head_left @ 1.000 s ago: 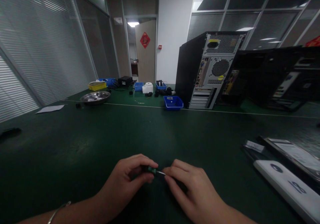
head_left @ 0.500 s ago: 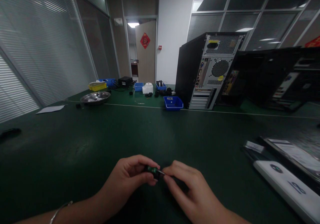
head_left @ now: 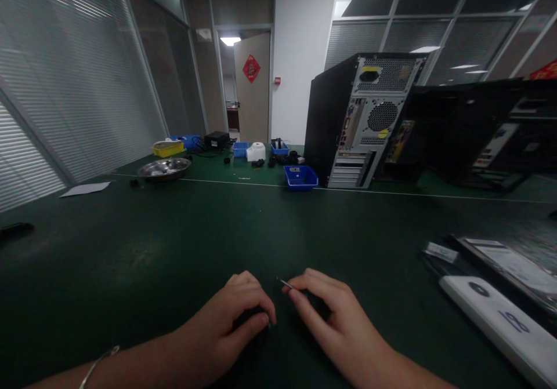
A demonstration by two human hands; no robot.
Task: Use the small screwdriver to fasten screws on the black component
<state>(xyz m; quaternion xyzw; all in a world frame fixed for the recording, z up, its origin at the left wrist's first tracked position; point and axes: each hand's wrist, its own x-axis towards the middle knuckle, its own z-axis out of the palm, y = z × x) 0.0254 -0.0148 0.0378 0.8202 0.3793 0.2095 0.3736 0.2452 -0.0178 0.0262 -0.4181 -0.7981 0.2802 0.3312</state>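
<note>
Between the thumb and fingertips of my right hand point(head_left: 333, 316) is a thin metal rod point(head_left: 284, 283), its free end pointing left and away from me. What kind of rod it is does not show. My left hand point(head_left: 237, 319) is beside it, turned palm down, thumb and fingers curled together above the green table point(head_left: 209, 232). The fingers cover whatever they hold; only a tiny bit shows under the fingertips. A small gap separates the two hands. The rod touches nothing on the left.
To the right lie a white device point(head_left: 500, 319) and a hard drive point(head_left: 513, 267). A blue tray point(head_left: 300, 178) stands ahead, beside a computer tower point(head_left: 365, 122). Farther left are a metal bowl point(head_left: 163, 169), a paper sheet point(head_left: 86, 189) and a yellow tray point(head_left: 167, 149).
The left hand has rolled palm down, hiding the small dark and green part that showed in its fingers. The right hand has drawn the rod away from that part.
</note>
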